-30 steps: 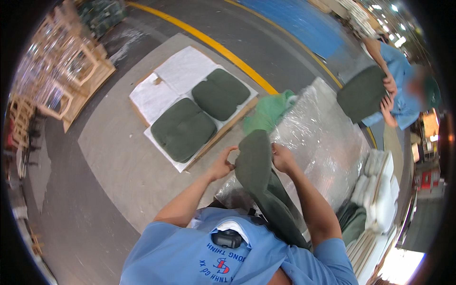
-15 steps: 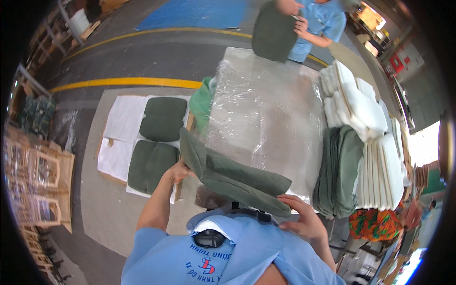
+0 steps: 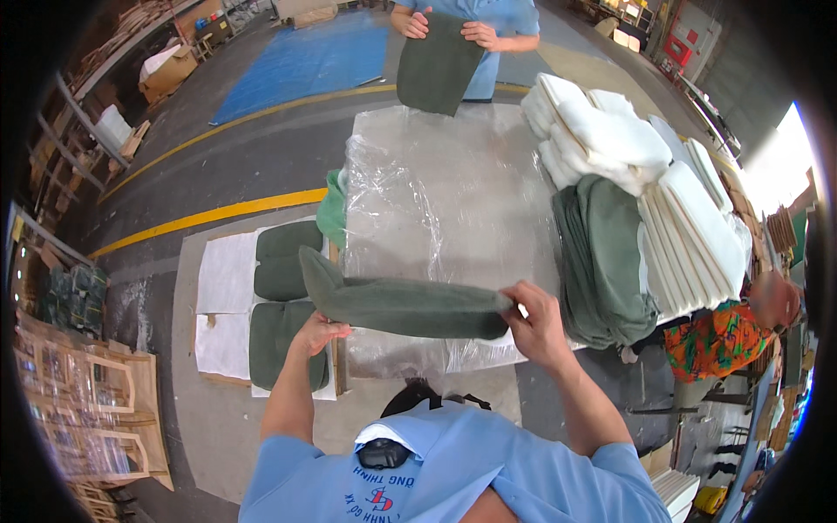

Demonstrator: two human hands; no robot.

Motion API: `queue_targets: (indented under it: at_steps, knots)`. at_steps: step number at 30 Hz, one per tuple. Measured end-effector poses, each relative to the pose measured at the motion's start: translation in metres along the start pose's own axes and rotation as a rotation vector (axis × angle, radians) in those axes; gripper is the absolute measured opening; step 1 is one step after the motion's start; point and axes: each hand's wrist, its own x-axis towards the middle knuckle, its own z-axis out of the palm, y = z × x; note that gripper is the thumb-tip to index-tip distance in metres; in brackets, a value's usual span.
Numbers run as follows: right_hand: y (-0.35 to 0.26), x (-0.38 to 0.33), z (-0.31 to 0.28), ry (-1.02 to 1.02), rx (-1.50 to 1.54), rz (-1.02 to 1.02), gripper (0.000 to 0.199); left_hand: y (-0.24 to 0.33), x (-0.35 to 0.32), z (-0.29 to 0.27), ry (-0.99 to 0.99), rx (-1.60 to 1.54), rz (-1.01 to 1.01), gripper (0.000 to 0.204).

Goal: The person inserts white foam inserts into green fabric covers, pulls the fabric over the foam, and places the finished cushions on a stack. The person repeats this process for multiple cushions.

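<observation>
— While both hands grip it, where is the green cushion cover (image 3: pixel 401 305)?
— Above the plastic-covered table (image 3: pixel 453 183), near edge.
— Its long axis?
— Left to right, left end tipped up. Left hand (image 3: pixel 321 331) and right hand (image 3: pixel 536 324) fingers pinch its ends.

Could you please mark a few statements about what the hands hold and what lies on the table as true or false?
1. Both hands hold one green cushion cover. True: the left hand and the right hand grip the green cushion cover at opposite ends.
2. The table is bare wood. False: the table is covered in clear plastic film.
3. White pads are stacked on the table's right side. True: the white pads sit above a pile of green covers.
4. The person across the table holds a white pad. False: that person holds a dark green piece.
</observation>
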Motion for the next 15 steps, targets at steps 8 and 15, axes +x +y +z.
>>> queue_targets:
  at_steps: [8, 15]
  knots:
    - [0.020, -0.007, 0.007, 0.069, 0.035, 0.174, 0.019, 0.002, 0.000, 0.000, -0.011, 0.013, -0.059, 0.050]
    - [0.015, -0.019, 0.025, 0.182, 0.011, 0.278, 0.027, 0.007, 0.017, -0.009, -0.161, 0.254, 0.114, 0.052]
